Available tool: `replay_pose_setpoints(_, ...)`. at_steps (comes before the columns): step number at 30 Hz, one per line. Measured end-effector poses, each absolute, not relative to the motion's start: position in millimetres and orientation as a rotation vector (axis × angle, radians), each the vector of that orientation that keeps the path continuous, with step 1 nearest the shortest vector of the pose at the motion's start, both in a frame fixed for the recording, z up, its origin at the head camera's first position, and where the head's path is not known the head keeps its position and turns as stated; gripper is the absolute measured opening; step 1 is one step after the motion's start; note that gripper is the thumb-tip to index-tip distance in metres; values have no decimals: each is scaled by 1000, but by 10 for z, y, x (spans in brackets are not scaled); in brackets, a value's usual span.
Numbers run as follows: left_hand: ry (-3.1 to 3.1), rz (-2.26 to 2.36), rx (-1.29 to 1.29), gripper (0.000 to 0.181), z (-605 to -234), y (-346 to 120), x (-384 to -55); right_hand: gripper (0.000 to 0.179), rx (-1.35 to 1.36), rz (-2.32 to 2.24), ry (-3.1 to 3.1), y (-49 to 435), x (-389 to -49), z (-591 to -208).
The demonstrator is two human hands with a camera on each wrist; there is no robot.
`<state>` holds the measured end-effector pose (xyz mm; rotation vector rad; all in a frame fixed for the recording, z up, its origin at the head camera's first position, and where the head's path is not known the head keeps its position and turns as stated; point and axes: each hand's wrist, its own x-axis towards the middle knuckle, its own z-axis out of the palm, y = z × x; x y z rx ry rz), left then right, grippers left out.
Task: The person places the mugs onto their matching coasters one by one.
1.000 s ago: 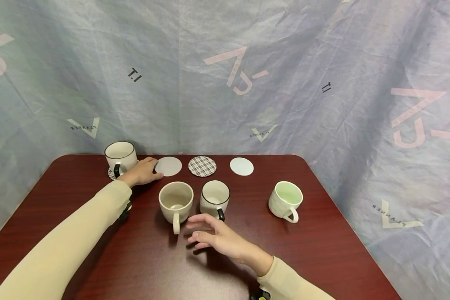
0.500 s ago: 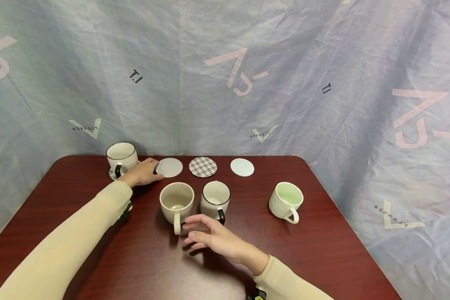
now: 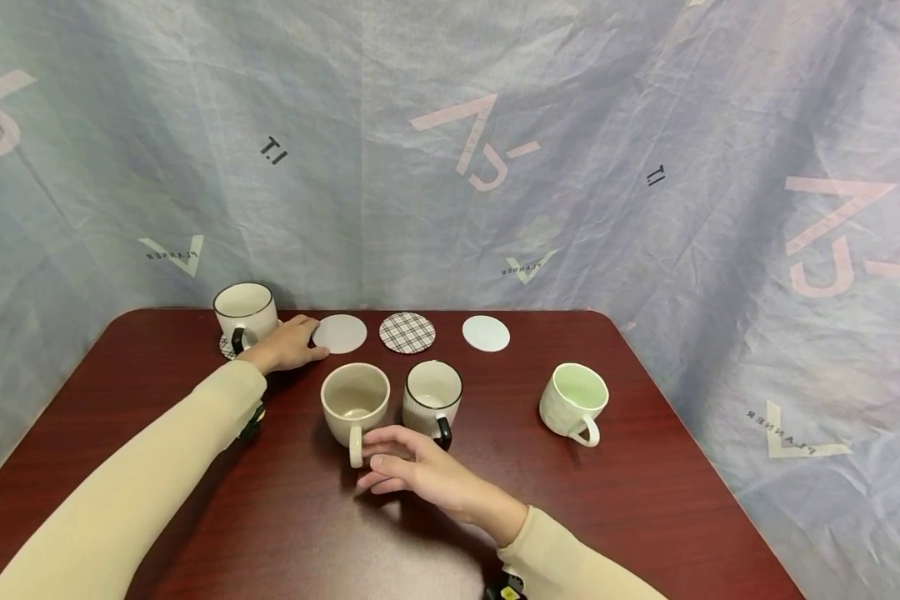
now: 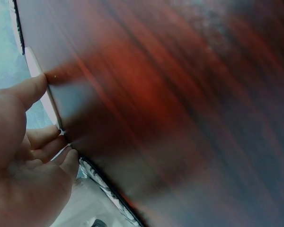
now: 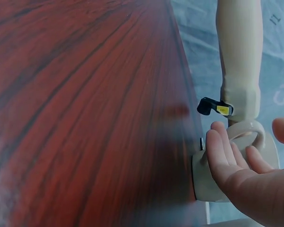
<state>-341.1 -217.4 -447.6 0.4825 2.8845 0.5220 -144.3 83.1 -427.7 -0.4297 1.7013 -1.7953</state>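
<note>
My left hand (image 3: 291, 343) reaches to the back row, its fingers and thumb at the left edge of a plain white round coaster (image 3: 342, 333). In the left wrist view, thumb and fingers of that left hand (image 4: 28, 142) stand spread along the coaster's thin edge (image 4: 44, 94), touching down there without a plain pinch. My right hand (image 3: 427, 479) is beside the handle of a beige mug (image 3: 354, 396), fingertips partly behind the handle, fingers loosely extended. The right wrist view shows the right hand (image 5: 236, 177) by the mug's looped handle (image 5: 251, 126), not gripping it.
A white mug with black rim and handle (image 3: 431, 392) stands close by the right hand. A similar mug (image 3: 251, 323) sits on a patterned coaster at back left. A plaid coaster (image 3: 407, 333), another white coaster (image 3: 486, 333) and a pale green mug (image 3: 567, 408) lie rightward.
My right hand has moved a little left, so its fingers are now at the beige mug's handle. The left hand stays by the white coaster, and the mugs have not moved.
</note>
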Motion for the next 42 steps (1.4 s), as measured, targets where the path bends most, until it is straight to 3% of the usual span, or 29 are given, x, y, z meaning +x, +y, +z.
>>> replay_pose_setpoints(16, 2877, 546, 474, 74, -4492, -2182, -3402, 43, -389, -1863, 1592, 600, -1474, -4319)
replay_pose_setpoints(32, 2891, 546, 487, 72, -4465, -2164, -3376, 21, -287, -1925, 1608, 492, -1466, -4345)
replay_pose_setpoints(42, 2893, 558, 491, 71, -4470, -2166, -3364, 28, -241, -1939, 1602, 468, -1463, -4309)
